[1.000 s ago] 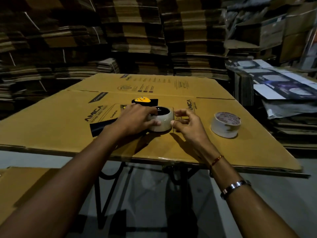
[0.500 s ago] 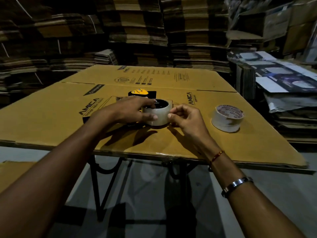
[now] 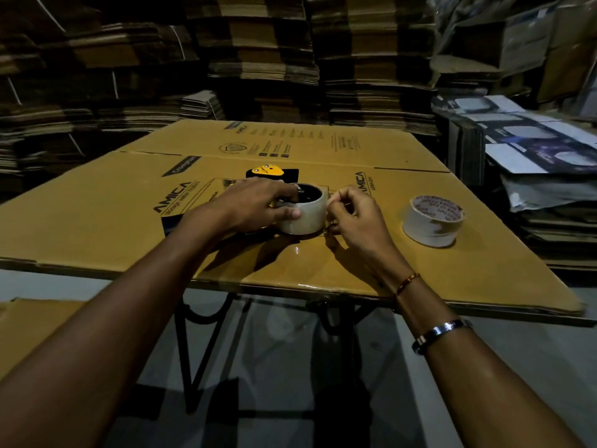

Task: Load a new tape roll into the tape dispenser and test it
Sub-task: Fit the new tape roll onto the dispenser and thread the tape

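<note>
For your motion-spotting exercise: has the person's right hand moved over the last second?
Yes. The right hand has closed in leftward on the clear tape roll, away from the white tape roll, which lies where it did on the printed cardboard sheet.

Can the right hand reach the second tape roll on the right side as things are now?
Probably yes: the second tape roll lies in the open, just right of the right hand, with only bare cardboard between.

Left hand curled gripping; right hand pinching.
</note>
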A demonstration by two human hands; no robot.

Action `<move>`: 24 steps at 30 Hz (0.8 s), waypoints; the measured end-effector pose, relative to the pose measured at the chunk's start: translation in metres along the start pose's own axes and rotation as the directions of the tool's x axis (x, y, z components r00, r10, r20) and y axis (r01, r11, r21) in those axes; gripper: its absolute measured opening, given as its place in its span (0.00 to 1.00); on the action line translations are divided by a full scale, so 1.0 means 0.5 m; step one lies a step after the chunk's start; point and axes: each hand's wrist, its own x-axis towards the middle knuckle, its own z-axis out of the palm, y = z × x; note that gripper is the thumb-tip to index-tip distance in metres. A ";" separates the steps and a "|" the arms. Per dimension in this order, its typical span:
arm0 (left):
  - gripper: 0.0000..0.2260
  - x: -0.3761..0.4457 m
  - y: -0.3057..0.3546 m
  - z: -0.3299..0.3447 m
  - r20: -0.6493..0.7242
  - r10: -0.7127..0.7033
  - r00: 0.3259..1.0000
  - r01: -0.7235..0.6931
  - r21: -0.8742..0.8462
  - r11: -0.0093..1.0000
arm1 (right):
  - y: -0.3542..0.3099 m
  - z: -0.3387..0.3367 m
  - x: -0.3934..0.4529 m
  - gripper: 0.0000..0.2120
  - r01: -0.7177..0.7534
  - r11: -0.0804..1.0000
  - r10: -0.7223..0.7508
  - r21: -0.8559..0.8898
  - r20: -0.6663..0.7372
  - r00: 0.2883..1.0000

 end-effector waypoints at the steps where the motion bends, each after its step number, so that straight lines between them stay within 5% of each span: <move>1: 0.22 -0.001 0.002 -0.001 -0.007 -0.006 1.000 0.006 0.008 1.000 | 0.003 -0.002 -0.002 0.04 -0.004 1.000 0.004 0.014 -0.010 1.000; 17: 0.23 0.000 0.000 -0.004 0.006 0.016 1.000 -0.016 0.001 1.000 | 0.002 -0.002 -0.006 0.05 0.070 0.990 -0.061 -0.120 0.076 0.995; 24: 0.19 0.005 -0.006 -0.008 0.039 0.012 0.999 -0.011 -0.032 0.999 | 0.010 -0.006 -0.008 0.06 0.006 1.000 -0.007 0.010 0.140 0.990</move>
